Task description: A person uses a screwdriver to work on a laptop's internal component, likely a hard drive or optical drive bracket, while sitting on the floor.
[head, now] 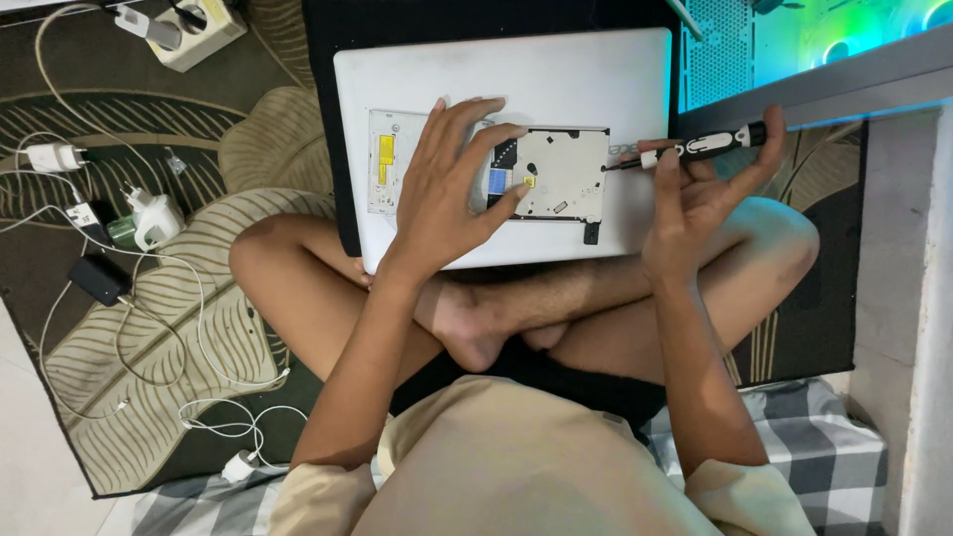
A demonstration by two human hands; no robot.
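The left hand (452, 189) is pressing down, fingers spread, on a flat metal optical drive (556, 174), its thumb and fingertips resting on the drive's grey top plate; it is not gripping anything, only holding the part flat. The right hand (700, 189) is grasping a slim black-and-white screwdriver (700, 147) between thumb and fingers, holding it nearly level, with the tip touching the right edge of the drive. The drive is lying on the closed silver laptop (516, 69), just beside a pale rectangular part bearing a yellow label (382, 159), which the left hand is partly covering. The laptop is resting across the person's crossed legs, over a dark pad. To the left, on a leaf-patterned rug (189, 328), white chargers and cables (149, 223) are lying scattered, and a white power strip (194, 30) is sitting near the top edge. At the upper right, a computer case glowing blue-green (824, 35) is standing behind a grey ledge.
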